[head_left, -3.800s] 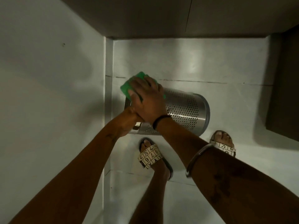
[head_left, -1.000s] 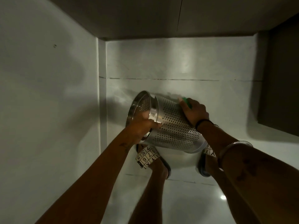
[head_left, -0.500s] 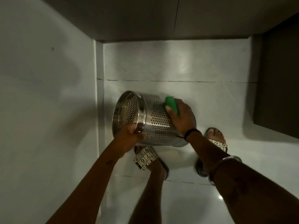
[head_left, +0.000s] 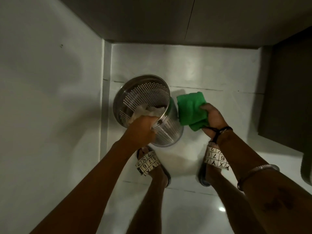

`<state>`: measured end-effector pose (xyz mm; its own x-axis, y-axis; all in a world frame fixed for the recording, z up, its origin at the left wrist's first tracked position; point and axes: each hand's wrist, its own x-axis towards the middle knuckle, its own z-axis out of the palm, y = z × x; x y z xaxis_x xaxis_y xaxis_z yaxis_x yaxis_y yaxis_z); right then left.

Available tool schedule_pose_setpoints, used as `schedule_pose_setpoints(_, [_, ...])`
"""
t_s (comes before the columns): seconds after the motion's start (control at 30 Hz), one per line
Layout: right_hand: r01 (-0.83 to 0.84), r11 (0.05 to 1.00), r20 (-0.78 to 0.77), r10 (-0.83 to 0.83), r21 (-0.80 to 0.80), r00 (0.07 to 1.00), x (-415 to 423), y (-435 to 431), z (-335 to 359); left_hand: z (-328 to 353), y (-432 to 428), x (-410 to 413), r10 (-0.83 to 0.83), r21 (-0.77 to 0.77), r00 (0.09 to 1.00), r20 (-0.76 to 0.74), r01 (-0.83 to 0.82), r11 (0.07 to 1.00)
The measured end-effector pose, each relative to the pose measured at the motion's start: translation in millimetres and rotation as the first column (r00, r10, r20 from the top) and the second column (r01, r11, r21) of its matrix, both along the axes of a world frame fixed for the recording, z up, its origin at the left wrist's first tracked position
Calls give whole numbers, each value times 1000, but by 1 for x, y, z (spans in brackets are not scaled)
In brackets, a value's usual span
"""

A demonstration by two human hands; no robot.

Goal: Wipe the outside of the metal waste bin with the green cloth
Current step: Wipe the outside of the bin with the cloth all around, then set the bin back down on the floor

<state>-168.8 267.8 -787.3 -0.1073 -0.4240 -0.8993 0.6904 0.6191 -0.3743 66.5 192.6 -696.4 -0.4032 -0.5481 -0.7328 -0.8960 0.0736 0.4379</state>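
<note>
The perforated metal waste bin [head_left: 168, 130] stands almost upright on the floor, mouth tilted toward me, with pale crumpled paper inside. My left hand [head_left: 141, 128] grips its near rim. The folded green cloth [head_left: 191, 112] is pinched in my right hand [head_left: 213, 119], held just to the right of the bin's wall. I cannot tell whether the cloth touches the metal.
A white wall [head_left: 50, 98] runs close along the left of the bin. Dark cabinet fronts [head_left: 168, 19] close off the far side and a dark panel [head_left: 287, 98] the right. My two sandalled feet [head_left: 148, 163] stand on the glossy white floor just below the bin.
The bin has swung from lying sideways to nearly upright, its mouth now facing me. My right hand has lifted the cloth off the bin's side and out to the right.
</note>
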Motion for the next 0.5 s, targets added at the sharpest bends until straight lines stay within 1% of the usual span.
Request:
schedule_pose_setpoints(0.03, [29,999,86,-26,-31,996,-7,-6,11,1,-2,-2,-29,-55,1000,10,30,998])
schedule_pose_setpoints(0.1, [65,994,182,-49,-84,982,-16,-21,33,-1,-3,-3,-13,-115,1000,23,15,993])
schedule_pose_setpoints(0.23, [125,979,260,-79,-164,962,-33,-51,77,-13,2,-6,88,-130,994,57,-80,988])
schedule_pose_setpoints(0.3, [119,968,296,-50,-222,954,-38,-68,109,-10,8,-7,162,-77,983,87,-156,985])
schedule_pose_setpoints(0.37, [73,961,276,4,-268,961,-43,-85,145,10,7,-9,238,11,965,107,-241,971])
schedule_pose_setpoints(0.43, [27,953,217,41,-302,975,-45,-102,189,47,-1,-14,299,84,952,60,-304,949])
schedule_pose_setpoints(0.47, [8,946,196,59,-324,979,-44,-106,215,71,-7,-15,333,66,943,20,-333,941])
schedule_pose_setpoints(0.5, [-22,931,160,86,-363,983,-43,-114,251,105,-18,-16,365,-15,930,-38,-365,931])
